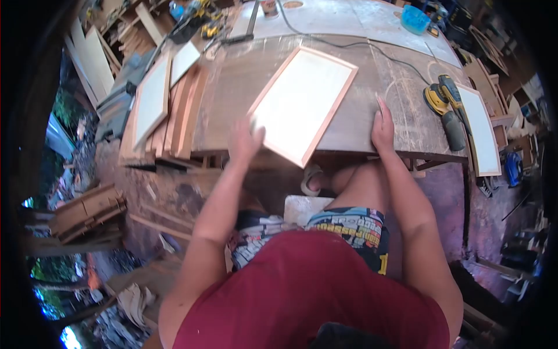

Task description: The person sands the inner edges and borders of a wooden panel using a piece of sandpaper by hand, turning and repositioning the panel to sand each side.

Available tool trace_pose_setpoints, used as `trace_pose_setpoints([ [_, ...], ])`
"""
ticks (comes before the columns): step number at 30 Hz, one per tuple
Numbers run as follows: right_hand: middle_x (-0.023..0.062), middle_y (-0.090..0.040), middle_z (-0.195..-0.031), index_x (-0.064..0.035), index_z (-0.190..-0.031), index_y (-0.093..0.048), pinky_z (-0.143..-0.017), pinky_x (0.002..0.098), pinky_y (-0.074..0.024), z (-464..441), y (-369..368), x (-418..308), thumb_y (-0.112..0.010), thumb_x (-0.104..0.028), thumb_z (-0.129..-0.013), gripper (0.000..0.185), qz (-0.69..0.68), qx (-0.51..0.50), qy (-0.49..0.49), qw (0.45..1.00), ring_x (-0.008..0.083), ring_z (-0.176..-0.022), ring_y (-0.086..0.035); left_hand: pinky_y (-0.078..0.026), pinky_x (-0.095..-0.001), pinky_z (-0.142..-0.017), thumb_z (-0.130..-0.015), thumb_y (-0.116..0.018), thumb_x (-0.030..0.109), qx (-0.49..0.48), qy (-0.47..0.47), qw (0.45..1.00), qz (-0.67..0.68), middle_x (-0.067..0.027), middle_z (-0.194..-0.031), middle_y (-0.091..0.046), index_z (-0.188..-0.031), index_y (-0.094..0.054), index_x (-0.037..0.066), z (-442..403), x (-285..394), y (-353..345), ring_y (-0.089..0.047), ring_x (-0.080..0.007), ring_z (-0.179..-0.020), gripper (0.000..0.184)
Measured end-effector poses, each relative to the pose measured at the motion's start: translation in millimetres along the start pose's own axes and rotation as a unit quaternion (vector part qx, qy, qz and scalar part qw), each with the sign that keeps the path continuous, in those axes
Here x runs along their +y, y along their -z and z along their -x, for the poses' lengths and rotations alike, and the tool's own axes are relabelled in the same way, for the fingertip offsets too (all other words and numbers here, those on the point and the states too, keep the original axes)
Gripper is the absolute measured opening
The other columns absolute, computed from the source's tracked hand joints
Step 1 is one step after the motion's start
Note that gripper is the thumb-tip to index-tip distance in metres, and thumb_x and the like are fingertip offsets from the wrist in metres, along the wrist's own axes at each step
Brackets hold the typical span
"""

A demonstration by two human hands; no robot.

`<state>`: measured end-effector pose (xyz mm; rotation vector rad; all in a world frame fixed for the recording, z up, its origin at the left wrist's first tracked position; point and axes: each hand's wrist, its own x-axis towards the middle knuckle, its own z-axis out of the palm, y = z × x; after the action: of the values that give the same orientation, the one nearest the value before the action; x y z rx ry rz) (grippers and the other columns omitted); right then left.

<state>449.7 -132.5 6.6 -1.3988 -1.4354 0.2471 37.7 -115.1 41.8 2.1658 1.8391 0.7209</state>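
A white rectangular panel with a light wood frame [305,99] lies aslant over the workbench, its near corner reaching past the front edge. At its left side, my left hand [246,139] grips the frame, somewhat blurred, with the thumb over the face and the other fingers mostly hidden. To the right of the panel, my right hand [382,127] is apart from it, held edge-on near the bench front. Its fingers are stretched out and nothing is in them.
A yellow and black sander [443,102] sits at the right, beside another framed panel [479,131]. More framed panels [152,104] rest on wood boards [189,110] at the left. A power cord [343,44] crosses the workbench [224,87]; a blue bowl [414,20] stands far back.
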Motion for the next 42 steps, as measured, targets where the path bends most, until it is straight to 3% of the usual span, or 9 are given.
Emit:
trace_pose_setpoints([
  [6,0.0183,-0.061,-0.133,-0.0057,-0.132,-0.060,-0.112,0.0408,-0.0394,19,-22,-98,-0.048,0.006,-0.089,0.046,-0.034,-0.321,0.114,0.939,0.0354,-0.129,-0.053,-0.027,-0.0533,-0.117,-0.090,-0.068,0.034,0.038,-0.036,0.998,0.021,-0.0193,-0.146,-0.051,-0.143,-0.051,0.014,-39,-37,-35,-0.041,-0.0391,-0.139,0.059],
  [9,0.0175,-0.063,-0.128,-0.0050,-0.126,-0.063,-0.108,0.0410,-0.0441,23,-38,-120,-0.049,0.007,-0.087,0.043,-0.044,-0.356,0.153,0.921,0.0352,-0.125,-0.055,-0.026,-0.0533,-0.117,-0.094,-0.062,0.026,0.048,-0.032,0.998,0.040,-0.0160,-0.144,-0.053,-0.139,-0.056,0.015,-47,-37,-37,-0.044,-0.0372,-0.137,0.047],
  [17,0.0162,-0.063,-0.129,-0.0072,-0.128,-0.061,-0.107,0.0421,-0.0453,33,-51,-117,-0.051,0.007,-0.086,0.045,-0.026,-0.359,0.100,0.928,0.0348,-0.126,-0.055,-0.040,-0.0455,-0.107,-0.088,-0.056,0.005,0.093,-0.009,0.977,0.192,-0.0135,-0.118,-0.069,-0.118,-0.069,0.009,-43,-53,-33,-0.058,-0.0336,-0.118,0.033],
  [21,0.0153,-0.062,-0.130,-0.0085,-0.129,-0.060,-0.108,0.0419,-0.0452,39,-50,-108,-0.052,0.006,-0.085,0.048,-0.018,-0.350,0.119,0.929,0.0344,-0.127,-0.055,-0.040,-0.0459,-0.106,-0.088,-0.056,0.005,0.073,-0.032,0.989,0.123,-0.0144,-0.119,-0.068,-0.115,-0.070,0.008,-11,-51,-13,-0.058,-0.0342,-0.117,0.031],
  [26,0.0159,-0.062,-0.131,-0.0088,-0.131,-0.060,-0.107,0.0415,-0.0456,31,-43,-96,-0.053,0.003,-0.087,0.046,-0.002,-0.341,0.113,0.933,0.0347,-0.127,-0.055,-0.037,-0.0451,-0.111,-0.080,-0.073,0.014,0.004,-0.116,0.989,0.094,-0.0204,-0.133,-0.061,-0.110,-0.070,0.007,30,-47,6,-0.053,-0.0373,-0.128,0.030],
  [31,0.0179,-0.062,-0.130,-0.0084,-0.131,-0.061,-0.106,0.0408,-0.0463,22,-39,-120,-0.053,-0.003,-0.093,0.039,-0.033,-0.363,-0.001,0.931,0.0362,-0.124,-0.056,-0.035,-0.0450,-0.114,-0.073,-0.083,0.015,-0.052,-0.097,0.985,0.134,-0.0215,-0.141,-0.055,-0.098,-0.067,0.005,44,-58,10,-0.045,-0.0373,-0.138,0.031],
  [35,0.0179,-0.059,-0.135,-0.0073,-0.130,-0.061,-0.108,0.0411,-0.0448,32,-57,-133,-0.052,0.002,-0.088,0.044,-0.009,-0.408,0.127,0.904,0.0348,-0.127,-0.055,-0.036,-0.0459,-0.112,-0.072,-0.085,0.022,-0.016,-0.138,0.980,0.142,-0.0209,-0.136,-0.058,-0.092,-0.064,0.005,34,-28,2,-0.047,-0.0372,-0.135,0.034],
  [39,0.0177,-0.058,-0.136,-0.0084,-0.130,-0.061,-0.111,0.0421,-0.0417,28,-74,-130,-0.053,0.003,-0.085,0.047,0.010,-0.457,0.146,0.877,0.0352,-0.130,-0.052,-0.036,-0.0469,-0.112,-0.081,-0.078,0.024,-0.022,-0.077,0.978,0.194,-0.0187,-0.132,-0.060,-0.098,-0.064,0.006,2,-33,-19,-0.050,-0.0375,-0.131,0.028],
  [42,0.0177,-0.059,-0.136,-0.0104,-0.132,-0.061,-0.113,0.0428,-0.0402,25,-79,-128,-0.055,0.000,-0.088,0.046,-0.003,-0.478,0.165,0.863,0.0359,-0.131,-0.051,-0.028,-0.0482,-0.117,-0.090,-0.068,0.032,-0.035,-0.078,0.976,0.201,-0.0189,-0.145,-0.052,-0.124,-0.063,0.013,-35,-41,-22,-0.042,-0.0369,-0.140,0.039],
])
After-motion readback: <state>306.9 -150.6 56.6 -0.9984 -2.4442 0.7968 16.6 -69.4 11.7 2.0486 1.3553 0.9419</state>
